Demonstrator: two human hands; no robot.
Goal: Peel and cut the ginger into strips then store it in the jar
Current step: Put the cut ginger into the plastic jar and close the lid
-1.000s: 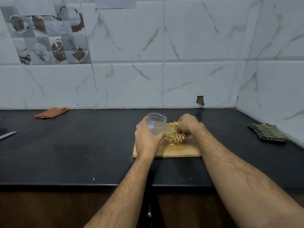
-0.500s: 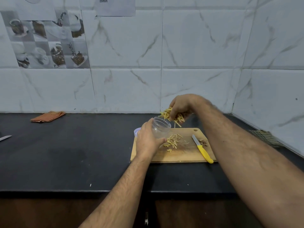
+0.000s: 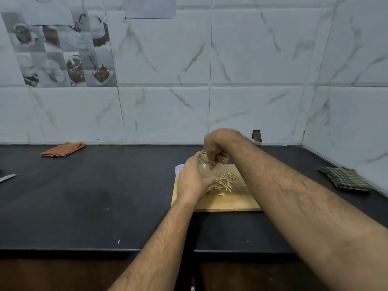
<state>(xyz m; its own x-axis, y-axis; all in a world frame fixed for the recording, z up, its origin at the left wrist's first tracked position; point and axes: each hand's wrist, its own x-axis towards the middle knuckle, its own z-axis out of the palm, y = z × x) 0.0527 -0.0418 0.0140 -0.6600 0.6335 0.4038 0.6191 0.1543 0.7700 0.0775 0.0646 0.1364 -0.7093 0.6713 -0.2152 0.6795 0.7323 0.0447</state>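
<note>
A: Counting first: one clear plastic jar (image 3: 206, 168), one wooden cutting board (image 3: 228, 201), one loose scatter of ginger strips (image 3: 225, 183) on that board, too many and too small to number.

B: And the cloths?

A: Two. One orange checked cloth (image 3: 63, 149) lies folded at the back edge of the black counter (image 3: 84, 196), toward its left end. One dark green checked cloth (image 3: 344, 179) lies near the counter's right edge, against the side wall. One pale round lid (image 3: 178, 170) sits just off the board's back left corner, mostly hidden. One knife tip (image 3: 8, 177) shows at the counter's far left edge.

B: What is the left hand doing?

A: The left hand (image 3: 194, 181) grips the jar from its left side, fingers curled round the wall, the thumb (image 3: 210, 181) lying across the front. The jar is tilted, its mouth turned up and to the right, held over the back left part of the board.

B: And the right hand?

A: The right hand (image 3: 216, 144) comes down from above with the wrist bent, its fingers bunched together and pointing into the jar's mouth. A pinch of ginger strips shows yellow between those fingertips (image 3: 212, 159) and at the rim.

B: Is any ginger lying inside the jar?

A: I cannot tell; the wall is cloudy and the left hand covers most of it. The remaining strips lie near the middle of the board, just right of the left thumb.
</note>
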